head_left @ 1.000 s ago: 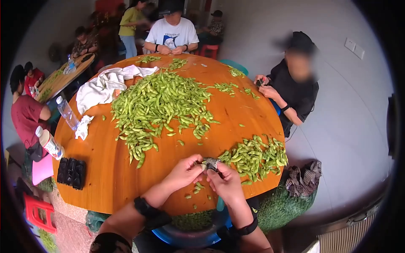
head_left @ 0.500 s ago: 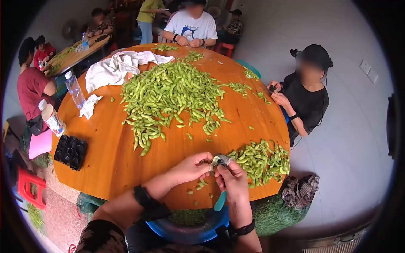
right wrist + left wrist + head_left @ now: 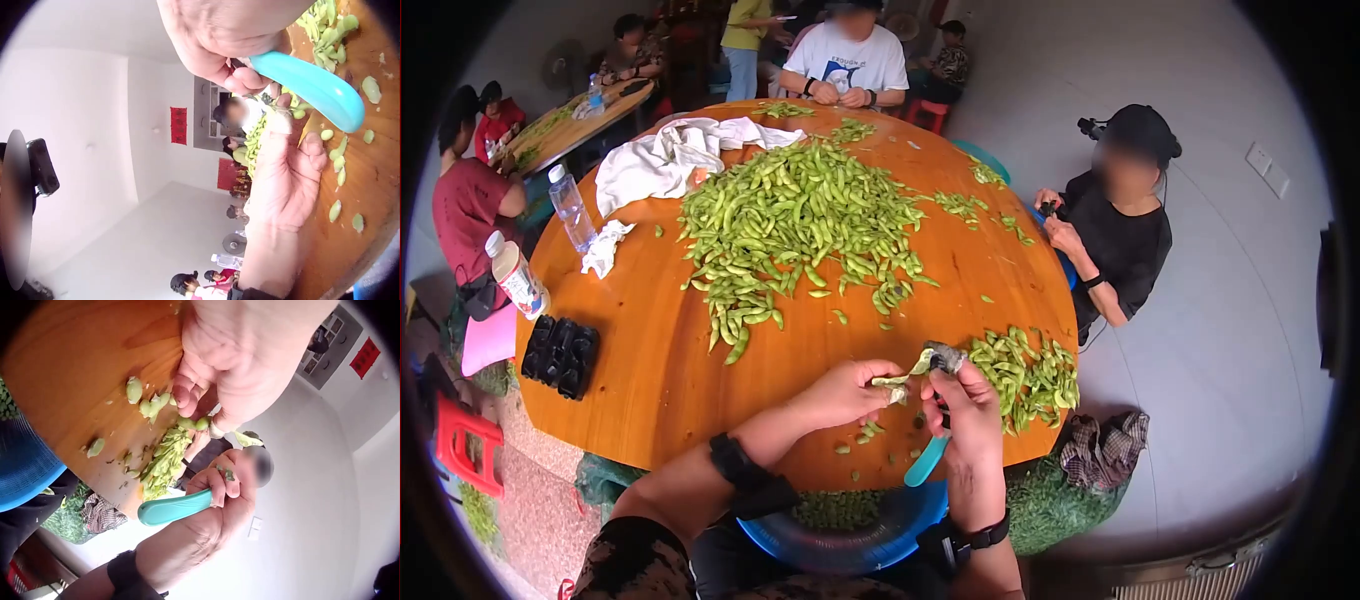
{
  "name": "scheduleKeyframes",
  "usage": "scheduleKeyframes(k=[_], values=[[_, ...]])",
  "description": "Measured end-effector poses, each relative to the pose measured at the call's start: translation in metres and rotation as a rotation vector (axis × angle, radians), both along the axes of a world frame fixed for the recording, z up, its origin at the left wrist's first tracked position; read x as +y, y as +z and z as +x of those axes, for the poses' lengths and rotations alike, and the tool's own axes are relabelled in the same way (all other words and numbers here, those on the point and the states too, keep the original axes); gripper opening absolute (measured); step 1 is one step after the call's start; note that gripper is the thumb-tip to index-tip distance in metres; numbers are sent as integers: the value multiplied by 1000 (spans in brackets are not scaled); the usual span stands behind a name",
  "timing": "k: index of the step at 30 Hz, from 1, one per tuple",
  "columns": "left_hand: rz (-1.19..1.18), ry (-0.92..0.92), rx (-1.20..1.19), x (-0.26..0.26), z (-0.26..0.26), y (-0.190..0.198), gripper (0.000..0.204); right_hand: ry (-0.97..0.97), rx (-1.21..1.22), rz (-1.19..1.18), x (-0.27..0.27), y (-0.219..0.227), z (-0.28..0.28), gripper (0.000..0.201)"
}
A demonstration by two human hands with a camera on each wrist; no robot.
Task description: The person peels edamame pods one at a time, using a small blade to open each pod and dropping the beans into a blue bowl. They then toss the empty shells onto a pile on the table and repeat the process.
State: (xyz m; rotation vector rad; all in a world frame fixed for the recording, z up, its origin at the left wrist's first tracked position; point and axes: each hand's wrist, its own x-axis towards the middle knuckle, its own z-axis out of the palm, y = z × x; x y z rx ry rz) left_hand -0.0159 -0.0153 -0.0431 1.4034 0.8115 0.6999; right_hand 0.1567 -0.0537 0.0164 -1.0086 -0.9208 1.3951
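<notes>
Since a moment ago the edamame pod (image 3: 905,372) has been drawn out between the hands just above the worktop (image 3: 660,380) edge: left hand (image 3: 850,392) pinches it, right hand (image 3: 970,405) grips teal-handled scissors (image 3: 927,458) at its tip; trimming looks underway.

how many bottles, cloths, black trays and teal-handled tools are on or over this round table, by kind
bottles: 2, a clear one and a white one with a printed label
white cloths: 2, a large one and a small one
black trays: 1
teal-handled tools: 1, held in the right hand
total: 6
</notes>
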Motion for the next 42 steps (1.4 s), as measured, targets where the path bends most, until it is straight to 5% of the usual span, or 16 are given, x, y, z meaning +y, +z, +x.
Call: scheduleKeyframes(k=[9, 16, 21, 24, 26, 27, 29, 30, 32, 36, 39, 42], values=[[-72, -3, -243, 0, 3, 3, 30, -23, 21, 42, 13, 10, 4, 9], [81, 170, -19, -5, 6, 9, 27, -43, -45, 24, 16, 2, 14, 8], [174, 299, 115, -7, 2, 12, 30, -96, -392, 88, 9, -10, 14, 8], [334, 289, 239, -2, 1, 3, 31, -162, -707, 213, 6, -17, 12, 8], [893, 307, 378, 5, -2, -6, 30, -157, -914, 434, 1, -6, 3, 8], [895, 300, 376, 3, 0, -2, 30, -102, -895, 467, 4, -10, 3, 10], [408, 295, 72, -3, 2, 9, 26, -121, -962, 532, 8, -15, 0, 11], [412, 295, 72, 0, 2, 9, 26, -133, -1028, 601, 10, -16, -2, 12], [40, 207, -312, 6, -3, 7, 22, -106, -976, 615, 10, -15, -5, 12], [-264, 266, -453, 5, -6, 12, 19, 28, -863, 427, 7, -14, -6, 12], [-283, 308, -538, 6, -8, 14, 16, 165, -642, 190, 3, -5, -9, 12], [-250, 314, -523, 6, -7, 7, 15, 152, -664, 224, 3, -8, -8, 12]])
